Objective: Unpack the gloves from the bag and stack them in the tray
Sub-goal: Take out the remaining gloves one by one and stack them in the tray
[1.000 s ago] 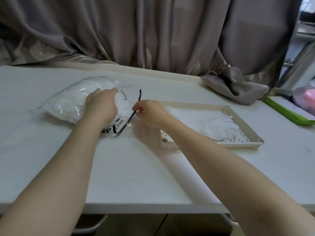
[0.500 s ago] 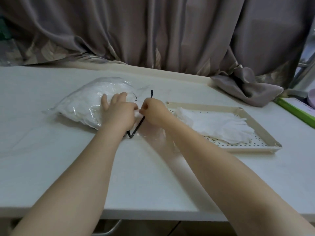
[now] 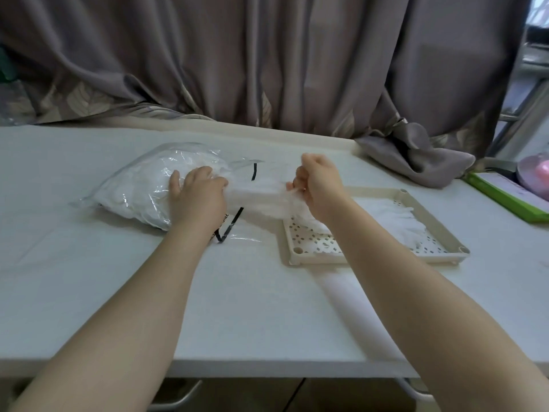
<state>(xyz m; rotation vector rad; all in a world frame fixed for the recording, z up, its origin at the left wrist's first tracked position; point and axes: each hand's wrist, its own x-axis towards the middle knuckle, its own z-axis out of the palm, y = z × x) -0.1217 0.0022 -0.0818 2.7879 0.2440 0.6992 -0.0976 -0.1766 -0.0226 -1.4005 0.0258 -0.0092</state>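
White gloves [image 3: 395, 217] already lie in our tray [image 3: 427, 221]; our right hand [image 3: 319, 185] pinches another glove [image 3: 261, 197] halfway out while our left hand [image 3: 197, 197] presses the bag [image 3: 139, 185], plenty left inside.

I observe two bare forearms entering from the lower edge. The left hand [image 3: 198, 197] and right hand [image 3: 319, 185] wear no gloves, rings, watch or bands. I see no sleeves reaching either wrist or forearm.
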